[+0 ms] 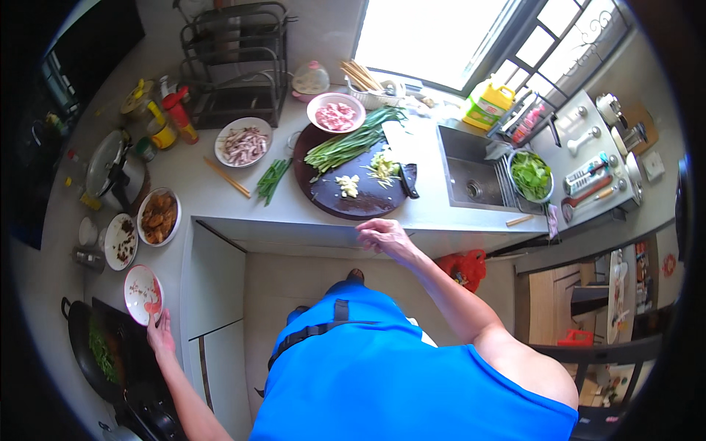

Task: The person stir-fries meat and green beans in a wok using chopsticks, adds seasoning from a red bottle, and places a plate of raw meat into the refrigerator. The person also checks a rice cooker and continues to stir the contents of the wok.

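Observation:
My left hand is at the near rim of a white bowl with reddish residue, beside the hob; whether the fingers grip the rim is not clear. Just behind that bowl are a plate with dark bits and a bowl of browned meat pieces. My right hand, fingers loosely curled, hangs in front of the counter edge, holding nothing visible. Beyond it a round dark chopping board bears chopped garlic, shredded pale vegetable, long green stalks and a cleaver.
A wok with greens sits on the hob at lower left. A pressure cooker, a plate of sliced meat and chopsticks stand on the counter. Right are a steel sink and a bowl of leafy greens. A red bag lies low.

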The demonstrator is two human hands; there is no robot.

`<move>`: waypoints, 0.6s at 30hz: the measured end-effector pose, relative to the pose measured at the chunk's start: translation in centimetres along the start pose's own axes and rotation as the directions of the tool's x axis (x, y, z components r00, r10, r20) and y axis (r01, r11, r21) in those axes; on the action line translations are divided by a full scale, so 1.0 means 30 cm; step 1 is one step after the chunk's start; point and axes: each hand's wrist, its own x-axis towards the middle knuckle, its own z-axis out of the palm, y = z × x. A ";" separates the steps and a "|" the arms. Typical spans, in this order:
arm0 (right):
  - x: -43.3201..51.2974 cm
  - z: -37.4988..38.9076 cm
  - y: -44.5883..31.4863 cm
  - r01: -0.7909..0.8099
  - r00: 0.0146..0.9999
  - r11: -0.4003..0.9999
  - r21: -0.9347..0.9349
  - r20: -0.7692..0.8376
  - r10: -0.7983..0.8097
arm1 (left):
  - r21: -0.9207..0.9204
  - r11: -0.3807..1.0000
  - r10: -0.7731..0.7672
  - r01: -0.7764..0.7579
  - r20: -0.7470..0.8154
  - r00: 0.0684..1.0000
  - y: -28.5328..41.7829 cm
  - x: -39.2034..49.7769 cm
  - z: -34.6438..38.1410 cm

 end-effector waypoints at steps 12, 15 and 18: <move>0.133 0.216 0.029 -0.033 0.986 0.992 -0.122 0.158 0.053 | 0.563 0.801 -0.223 0.205 -0.039 0.974 -0.619 -0.511 -0.087; 0.199 0.318 -0.022 0.069 0.969 0.977 -0.204 0.248 -0.017 | 0.873 0.480 -0.227 0.089 0.025 0.974 -0.766 -0.648 -0.195; 0.300 0.431 -0.082 0.320 0.925 0.888 -0.331 0.313 -0.217 | 0.907 0.370 -0.325 0.202 -0.077 0.942 -0.821 -0.766 -0.285</move>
